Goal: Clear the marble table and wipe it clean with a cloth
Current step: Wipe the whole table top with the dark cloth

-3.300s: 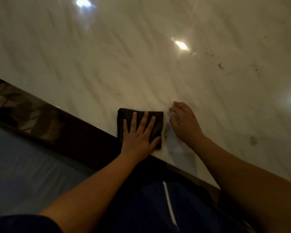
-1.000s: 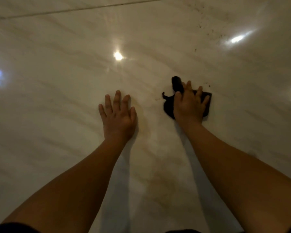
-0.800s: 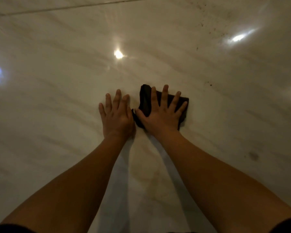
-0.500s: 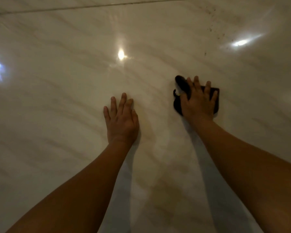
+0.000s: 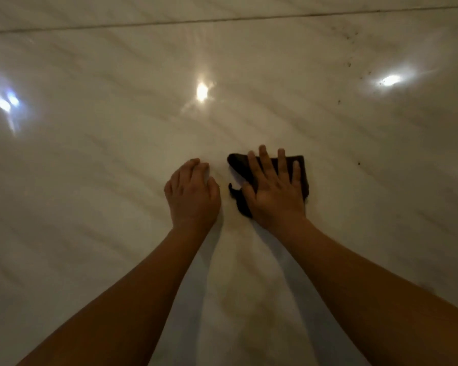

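A small dark folded cloth (image 5: 238, 165) lies flat on the glossy marble table (image 5: 90, 180). My right hand (image 5: 274, 191) presses down on the cloth with fingers spread, covering most of it. Just to its left, my left hand (image 5: 192, 194) rests on the bare marble with its fingers curled under, holding nothing. The two hands are a small gap apart.
Dark specks and crumbs (image 5: 351, 64) dot the marble at the upper right, with one speck (image 5: 358, 163) right of the cloth. A faint yellowish stain (image 5: 251, 305) lies between my forearms. A seam (image 5: 222, 21) crosses the far side. Ceiling lights reflect off the surface.
My right hand slid the cloth back to the left, closer to my left hand. The left hand's fingers have curled in from flat.
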